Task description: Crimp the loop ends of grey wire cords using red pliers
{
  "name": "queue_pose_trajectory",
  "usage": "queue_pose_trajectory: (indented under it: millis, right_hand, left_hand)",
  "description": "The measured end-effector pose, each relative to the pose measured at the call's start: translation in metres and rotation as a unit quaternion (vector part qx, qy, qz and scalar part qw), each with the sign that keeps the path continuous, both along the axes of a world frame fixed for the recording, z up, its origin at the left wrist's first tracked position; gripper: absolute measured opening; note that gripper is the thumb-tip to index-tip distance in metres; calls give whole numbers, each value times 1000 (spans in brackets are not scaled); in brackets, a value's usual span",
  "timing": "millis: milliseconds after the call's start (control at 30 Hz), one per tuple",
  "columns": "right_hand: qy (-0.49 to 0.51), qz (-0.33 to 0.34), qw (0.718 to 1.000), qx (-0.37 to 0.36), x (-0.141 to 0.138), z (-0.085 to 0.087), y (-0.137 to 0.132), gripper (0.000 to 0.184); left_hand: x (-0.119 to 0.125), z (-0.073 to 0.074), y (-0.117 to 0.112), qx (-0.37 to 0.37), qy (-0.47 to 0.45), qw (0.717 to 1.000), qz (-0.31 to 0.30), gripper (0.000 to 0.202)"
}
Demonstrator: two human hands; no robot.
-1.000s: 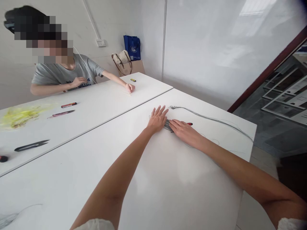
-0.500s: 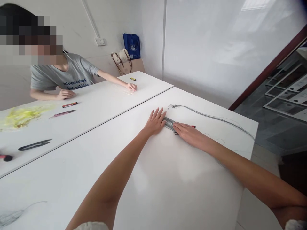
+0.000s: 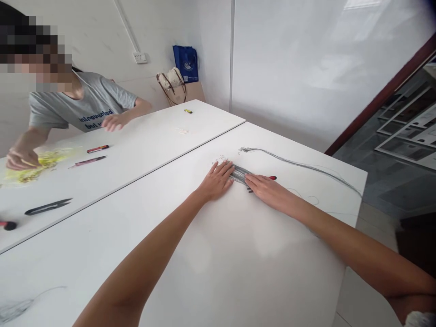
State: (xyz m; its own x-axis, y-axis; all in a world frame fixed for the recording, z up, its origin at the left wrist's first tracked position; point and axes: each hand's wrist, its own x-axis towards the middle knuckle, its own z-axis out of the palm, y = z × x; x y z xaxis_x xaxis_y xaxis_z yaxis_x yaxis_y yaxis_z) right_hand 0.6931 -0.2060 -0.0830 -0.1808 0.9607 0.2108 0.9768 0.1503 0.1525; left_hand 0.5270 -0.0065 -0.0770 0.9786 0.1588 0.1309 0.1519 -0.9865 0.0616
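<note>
White tabletop (image 3: 218,272), open space all round: left hand (image 3: 215,182) and right hand (image 3: 270,191) lie flat, fingers spread and unclenched, pressing a bundle of grey strands (image 3: 240,175) between them, loose ends trailing toward the right edge.

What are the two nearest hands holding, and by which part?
No closed grip: the left hand and right hand lie flat on either side of a bundle of grey strands, at its thick part.

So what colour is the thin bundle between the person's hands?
The bundle is grey; it shows best in the head view.
</note>
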Motion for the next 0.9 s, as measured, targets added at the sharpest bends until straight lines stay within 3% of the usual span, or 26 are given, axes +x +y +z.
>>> queue_pose_trajectory:
  millis: [300,500,600,767,900]
  right_hand:
    - [-25,-15,999,-17,-7,4,6,58]
    - [13,-5,1000,-13,-7,1,3,70]
    - [23,-1,1000,-12,-6,-1,2,69]
    - [17,1,1000,2,-6,2,5,65]
    - [17,2,1000,2,-8,3,8,64]
  left_hand:
    - [3,-1,-8,21,-2,1000,18,60]
    - [4,-3,-10,0,-3,999,42,59]
    - [3,-3,-9,-12,-6,997,71,59]
    - [4,-2,-11,-9,-8,999,51,57]
    - [6,-3,-14,-9,-23,997,79,56]
